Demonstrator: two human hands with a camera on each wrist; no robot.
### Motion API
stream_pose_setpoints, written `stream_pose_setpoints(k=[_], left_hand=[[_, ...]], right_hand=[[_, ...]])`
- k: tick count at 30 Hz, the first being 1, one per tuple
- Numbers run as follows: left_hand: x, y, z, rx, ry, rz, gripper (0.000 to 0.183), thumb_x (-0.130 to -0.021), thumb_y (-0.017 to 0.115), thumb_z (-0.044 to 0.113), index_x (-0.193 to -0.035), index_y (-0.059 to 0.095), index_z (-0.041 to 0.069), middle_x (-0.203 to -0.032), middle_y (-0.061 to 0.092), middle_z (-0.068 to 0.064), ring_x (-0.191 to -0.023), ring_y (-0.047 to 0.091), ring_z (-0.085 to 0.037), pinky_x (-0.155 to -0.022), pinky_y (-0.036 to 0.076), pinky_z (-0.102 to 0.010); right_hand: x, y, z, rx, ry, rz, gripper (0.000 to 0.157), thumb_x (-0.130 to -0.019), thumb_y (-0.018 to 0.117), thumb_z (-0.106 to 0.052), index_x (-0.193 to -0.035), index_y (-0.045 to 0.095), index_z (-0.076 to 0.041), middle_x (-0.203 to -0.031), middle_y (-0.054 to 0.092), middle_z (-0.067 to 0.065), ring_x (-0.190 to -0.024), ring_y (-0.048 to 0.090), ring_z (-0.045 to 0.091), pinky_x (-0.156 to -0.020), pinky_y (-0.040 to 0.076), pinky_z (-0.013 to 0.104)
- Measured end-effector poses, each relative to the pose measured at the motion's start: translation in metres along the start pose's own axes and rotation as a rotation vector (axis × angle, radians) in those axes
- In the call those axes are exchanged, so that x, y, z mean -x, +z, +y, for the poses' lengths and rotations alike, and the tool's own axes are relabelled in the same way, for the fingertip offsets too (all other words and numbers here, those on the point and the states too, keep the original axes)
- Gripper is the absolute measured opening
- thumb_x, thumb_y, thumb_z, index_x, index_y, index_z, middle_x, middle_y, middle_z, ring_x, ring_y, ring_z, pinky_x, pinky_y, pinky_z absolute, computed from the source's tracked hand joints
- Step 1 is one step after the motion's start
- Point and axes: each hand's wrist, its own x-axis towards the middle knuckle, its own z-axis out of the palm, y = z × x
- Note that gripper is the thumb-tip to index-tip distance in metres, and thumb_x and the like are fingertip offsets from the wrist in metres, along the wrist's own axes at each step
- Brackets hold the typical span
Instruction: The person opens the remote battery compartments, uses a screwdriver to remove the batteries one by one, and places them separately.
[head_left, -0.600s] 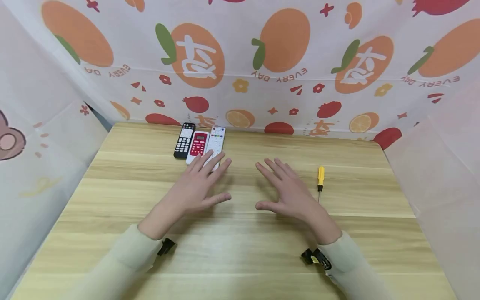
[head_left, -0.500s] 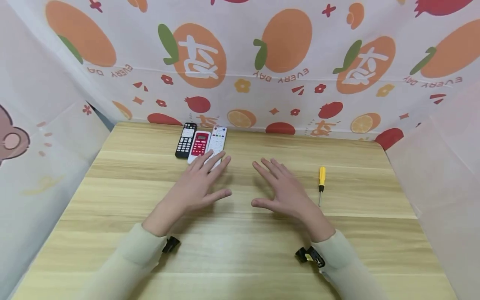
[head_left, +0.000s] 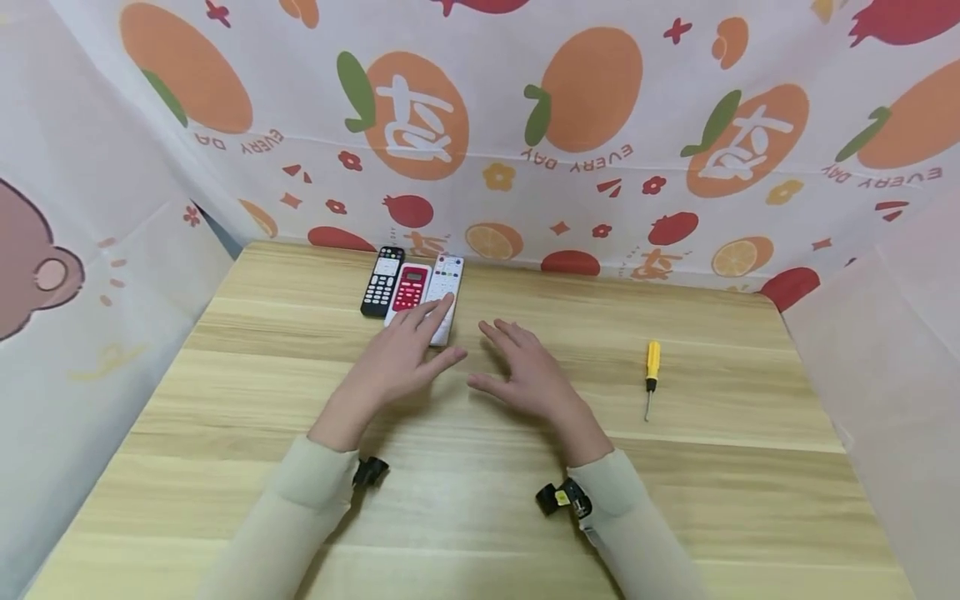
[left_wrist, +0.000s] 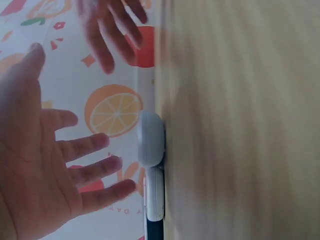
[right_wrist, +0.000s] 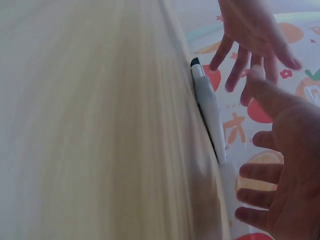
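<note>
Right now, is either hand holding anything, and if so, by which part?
Nothing is held: the left hand hovers over the slim white remote control, the right hand over the pale wood-grain table, both empty.

Booth with printed cloth walls (head_left: 495, 125)

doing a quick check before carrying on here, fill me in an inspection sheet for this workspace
surface: wood-grain table, no spills seen
job's things: black remote, red-and-white remote and white remote side by side near the far edge; lower ends of the last two partly covered by the left hand in the head view
clutter: a yellow-handled screwdriver, lying apart at the right
hands: left hand and right hand both spread, holding nothing
cables: nothing seen
surroundings: fruit-print cloth behind the table, pale sheets at both sides
</note>
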Motion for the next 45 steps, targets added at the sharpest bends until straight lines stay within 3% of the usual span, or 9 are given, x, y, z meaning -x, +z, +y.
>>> stream_pose_setpoints(k=[8, 12, 17, 24, 32, 36, 40, 45], left_hand=[[-0.019, -0.005, 0.0, 0.053, -0.102, 0.002, 0.083, -0.097, 0.041, 0.067, -0.16, 0.019, 0.019, -0.153, 0.04, -0.021, -0.14, 0.04, -0.041, -0.111, 0.034, -0.058], [-0.028, -0.005, 0.005, 0.074, -0.169, -0.038, 0.085, -0.096, 0.041, 0.069, -0.158, 0.025, 0.013, -0.152, 0.04, -0.024, -0.139, 0.04, -0.044, -0.111, 0.033, -0.059], [-0.032, -0.003, 0.011, 0.079, -0.226, -0.036, 0.083, -0.096, 0.045, 0.065, -0.155, 0.033, 0.007, -0.148, 0.043, -0.029, -0.135, 0.043, -0.047, -0.108, 0.037, -0.058], [-0.024, 0.003, 0.013, 0.077, -0.237, 0.001, 0.075, -0.098, 0.052, 0.055, -0.15, 0.041, 0.002, -0.143, 0.046, -0.032, -0.13, 0.046, -0.048, -0.102, 0.042, -0.058], [-0.021, 0.006, 0.014, 0.093, -0.262, -0.022, 0.065, -0.099, 0.052, 0.049, -0.146, 0.048, 0.005, -0.147, 0.041, -0.034, -0.135, 0.036, -0.054, -0.103, 0.039, -0.065], [-0.021, 0.008, 0.015, 0.137, -0.253, 0.005, 0.059, -0.1, 0.052, 0.047, -0.142, 0.053, 0.005, -0.143, 0.048, -0.031, -0.134, 0.04, -0.051, -0.106, 0.036, -0.061], [-0.021, 0.01, 0.016, 0.194, -0.248, 0.013, 0.056, -0.1, 0.051, 0.046, -0.14, 0.056, 0.007, -0.139, 0.054, -0.028, -0.128, 0.047, -0.048, -0.104, 0.038, -0.058], [-0.022, 0.013, 0.017, 0.269, -0.234, 0.003, 0.059, -0.102, 0.049, 0.043, -0.145, 0.048, 0.003, -0.139, 0.053, -0.028, -0.129, 0.048, -0.046, -0.107, 0.036, -0.057]], right_hand=[[-0.026, 0.004, -0.008, -0.068, 0.1, 0.016, 0.08, -0.09, 0.066, -0.055, -0.155, 0.035, -0.021, -0.158, 0.038, 0.011, -0.144, 0.036, 0.033, -0.115, 0.031, 0.052], [-0.04, 0.006, -0.007, -0.131, 0.151, 0.048, 0.079, -0.089, 0.065, -0.056, -0.154, 0.038, -0.02, -0.155, 0.043, 0.007, -0.142, 0.039, 0.032, -0.115, 0.032, 0.049], [-0.059, 0.019, -0.011, -0.224, 0.182, 0.091, 0.076, -0.089, 0.066, -0.05, -0.152, 0.041, -0.018, -0.152, 0.047, 0.007, -0.138, 0.043, 0.031, -0.114, 0.034, 0.047], [-0.06, 0.034, -0.026, -0.387, 0.175, 0.067, 0.08, -0.088, 0.068, -0.031, -0.157, 0.032, -0.015, -0.154, 0.045, 0.006, -0.138, 0.043, 0.031, -0.112, 0.036, 0.048], [-0.06, 0.043, -0.03, -0.501, 0.212, 0.095, 0.076, -0.084, 0.067, -0.017, -0.154, 0.038, -0.019, -0.15, 0.05, 0.004, -0.131, 0.049, 0.029, -0.109, 0.039, 0.047], [-0.058, 0.043, -0.032, -0.612, 0.247, 0.116, 0.073, -0.084, 0.066, -0.012, -0.152, 0.042, -0.018, -0.146, 0.054, 0.005, -0.131, 0.051, 0.024, -0.111, 0.038, 0.045], [-0.056, 0.041, -0.034, -0.681, 0.285, 0.151, 0.068, -0.084, 0.065, -0.012, -0.15, 0.044, -0.014, -0.142, 0.057, 0.005, -0.121, 0.058, 0.022, -0.105, 0.043, 0.042], [-0.056, 0.042, -0.035, -0.774, 0.276, 0.187, 0.067, -0.085, 0.062, -0.001, -0.148, 0.043, -0.007, -0.142, 0.055, 0.011, -0.121, 0.059, 0.023, -0.101, 0.049, 0.037]])
